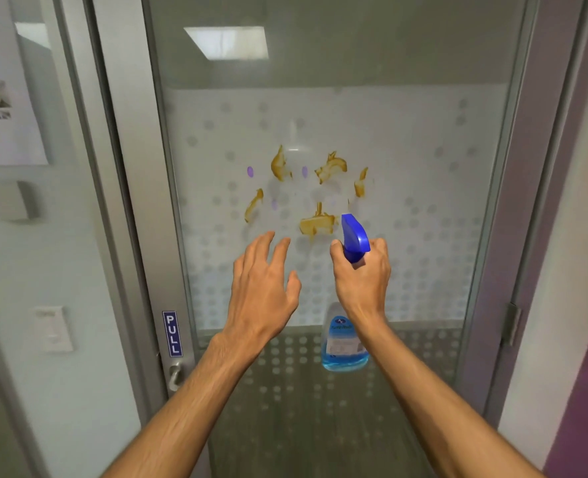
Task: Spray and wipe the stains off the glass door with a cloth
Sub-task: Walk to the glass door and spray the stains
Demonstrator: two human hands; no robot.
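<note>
Our right hand (pixel 361 274) is wrapped around the neck of the clear spray bottle of blue liquid with a blue trigger head (pixel 354 238), one finger over the trigger. Our left hand (pixel 263 288) hangs open and empty just to its left, fingers spread toward the pane; no cloth is in view. The brown smeared stains (pixel 316 224) sit on the frosted, dotted glass door (pixel 406 160), clustered beyond and up-left of the nozzle, the lowest smear just beside it. The bottle stands upright, nozzle aimed far and slightly left, so we judge spraying needs only a small lift.
</note>
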